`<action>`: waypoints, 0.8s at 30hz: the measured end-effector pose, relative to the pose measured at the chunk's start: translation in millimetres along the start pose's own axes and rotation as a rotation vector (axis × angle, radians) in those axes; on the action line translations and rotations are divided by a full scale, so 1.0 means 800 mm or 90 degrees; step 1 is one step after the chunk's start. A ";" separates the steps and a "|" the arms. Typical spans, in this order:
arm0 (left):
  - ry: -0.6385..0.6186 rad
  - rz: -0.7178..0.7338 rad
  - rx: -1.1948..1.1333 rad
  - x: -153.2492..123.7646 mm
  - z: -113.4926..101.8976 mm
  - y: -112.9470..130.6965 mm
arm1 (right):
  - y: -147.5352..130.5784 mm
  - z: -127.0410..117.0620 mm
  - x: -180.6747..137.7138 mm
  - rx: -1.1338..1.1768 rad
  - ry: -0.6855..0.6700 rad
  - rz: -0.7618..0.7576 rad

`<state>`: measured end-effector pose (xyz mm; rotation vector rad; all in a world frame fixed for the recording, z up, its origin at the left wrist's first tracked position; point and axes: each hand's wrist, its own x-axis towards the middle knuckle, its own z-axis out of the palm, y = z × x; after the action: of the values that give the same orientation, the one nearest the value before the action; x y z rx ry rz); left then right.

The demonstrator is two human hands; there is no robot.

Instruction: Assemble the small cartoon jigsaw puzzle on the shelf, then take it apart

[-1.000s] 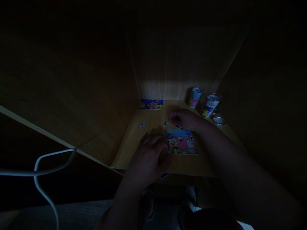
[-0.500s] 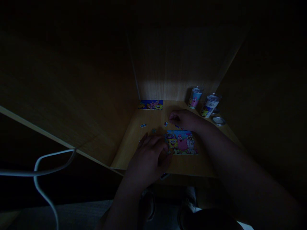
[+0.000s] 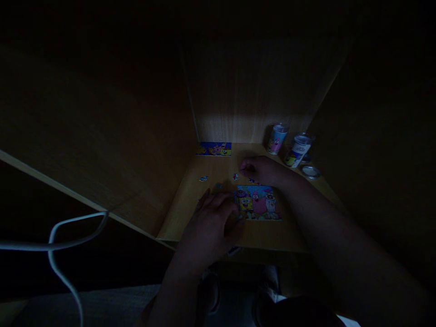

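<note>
In the dim light a cartoon picture card, perhaps a put-together jigsaw, lies on the wooden shelf. My left hand rests at its left edge, thumb apart from the fingers, with nothing visible in it. Behind the card my right hand is closed, its fingertips curled together. Whatever those fingers hold, if anything, is hidden. Small jigsaw pieces lie close by: one piece left of the right hand, another piece under it, a greenish piece beyond the left fingers and a piece farther left.
A long blue cartoon strip lies against the back panel. Two clear-topped cartoon canisters stand at the back right, beside a round metal lid. Wooden walls close in the sides. A white cable hangs at left.
</note>
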<state>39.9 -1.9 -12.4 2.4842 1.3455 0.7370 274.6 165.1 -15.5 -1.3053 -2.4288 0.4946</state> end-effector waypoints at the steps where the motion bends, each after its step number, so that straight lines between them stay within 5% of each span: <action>1: -0.001 -0.002 0.000 0.000 0.000 0.000 | 0.000 0.000 0.000 0.001 -0.001 0.001; 24: -0.005 -0.003 -0.005 0.001 -0.002 0.002 | -0.005 -0.003 -0.001 -0.008 -0.010 0.007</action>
<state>40.3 -2.3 -10.5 2.4736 1.3430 0.7283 272.9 162.8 -11.2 -1.3256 -2.4428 0.4956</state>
